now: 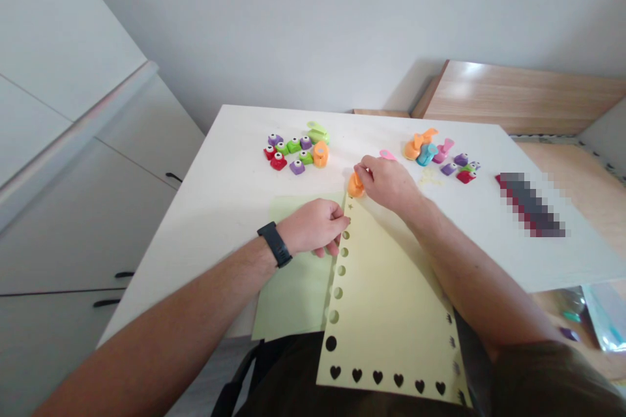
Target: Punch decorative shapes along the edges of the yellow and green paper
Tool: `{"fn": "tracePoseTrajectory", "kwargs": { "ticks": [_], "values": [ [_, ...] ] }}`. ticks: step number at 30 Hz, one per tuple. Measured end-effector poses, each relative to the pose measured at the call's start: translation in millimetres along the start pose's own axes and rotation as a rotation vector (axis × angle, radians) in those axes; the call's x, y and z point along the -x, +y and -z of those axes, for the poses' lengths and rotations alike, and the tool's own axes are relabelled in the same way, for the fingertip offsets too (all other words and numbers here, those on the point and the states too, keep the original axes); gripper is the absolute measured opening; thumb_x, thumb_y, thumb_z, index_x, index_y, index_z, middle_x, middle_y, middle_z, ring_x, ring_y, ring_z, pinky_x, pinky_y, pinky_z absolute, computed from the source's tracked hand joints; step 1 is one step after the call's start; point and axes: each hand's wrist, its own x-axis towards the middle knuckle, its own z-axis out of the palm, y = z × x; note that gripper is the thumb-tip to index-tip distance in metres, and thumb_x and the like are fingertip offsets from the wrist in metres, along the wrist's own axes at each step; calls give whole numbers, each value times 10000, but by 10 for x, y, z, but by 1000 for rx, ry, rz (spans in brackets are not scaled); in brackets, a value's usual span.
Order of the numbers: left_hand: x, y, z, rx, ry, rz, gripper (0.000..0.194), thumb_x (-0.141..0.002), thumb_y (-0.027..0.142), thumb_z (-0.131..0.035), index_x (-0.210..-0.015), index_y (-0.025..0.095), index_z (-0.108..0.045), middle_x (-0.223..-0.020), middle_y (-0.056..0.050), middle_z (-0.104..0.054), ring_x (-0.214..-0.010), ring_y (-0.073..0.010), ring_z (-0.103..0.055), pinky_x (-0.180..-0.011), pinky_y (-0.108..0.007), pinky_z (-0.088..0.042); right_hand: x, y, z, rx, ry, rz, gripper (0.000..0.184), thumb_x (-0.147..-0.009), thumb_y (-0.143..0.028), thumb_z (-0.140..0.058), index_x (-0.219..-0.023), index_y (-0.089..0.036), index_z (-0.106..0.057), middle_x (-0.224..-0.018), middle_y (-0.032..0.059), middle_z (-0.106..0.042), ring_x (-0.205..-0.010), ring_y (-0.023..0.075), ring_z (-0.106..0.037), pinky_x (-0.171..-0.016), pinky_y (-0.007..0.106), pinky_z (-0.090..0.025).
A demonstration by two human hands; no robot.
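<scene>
A pale yellow sheet of paper (386,300) slopes from the table over my lap. Round holes run along its left edge, hearts along the near edge and small shapes up the right. My left hand (317,228), with a dark watch on the wrist, pinches the left edge near the upper holes. At the sheet's far corner sits an orange paper punch (355,185), gripped from above by my right hand (386,181). Part of this punch is hidden by my fingers. A pale green sheet (293,293) lies under my left forearm and hand.
Several small eye-like punches (278,161), a green lever punch (319,133) and an orange one (320,154) stand at the back left. More punches (427,154) stand at the back right, near yellow paper bits (430,176). A blurred dark item (533,205) lies far right.
</scene>
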Motion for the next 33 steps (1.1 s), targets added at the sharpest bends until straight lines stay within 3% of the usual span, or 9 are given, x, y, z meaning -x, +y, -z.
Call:
{"fn": "tracePoseTrajectory", "kwargs": {
  "ticks": [17, 25, 33],
  "values": [
    [-4, -10, -1, -19, 8, -9, 233, -908, 412, -535, -855, 185, -552, -841, -70, -742, -590, -169, -723, -343, -193, -471, -25, 44, -45, -24, -30, -10, 371, -1010, -393, -405, -858, -203, -685, -759, 89, -693, -694, 194, -589, -622, 301, -304],
    [-16, -36, 5, -10, -7, -12, 235, -920, 415, -519, -868, 188, -550, -829, -68, -736, -607, -180, -732, -342, -191, -472, -36, 101, -31, -185, -29, -30, 348, -983, -420, -459, -813, -205, -674, -694, 35, -660, -602, 150, -524, -597, 272, -313],
    [0, -6, 8, -15, 1, -18, 231, -921, 402, -520, -862, 181, -551, -809, -68, -726, -605, -189, -733, -338, -190, -471, 29, 62, 22, -334, 20, -83, 263, -954, -402, -500, -930, -218, -685, -635, -11, -629, -561, 132, -509, -566, 257, -302]
  ]
}}
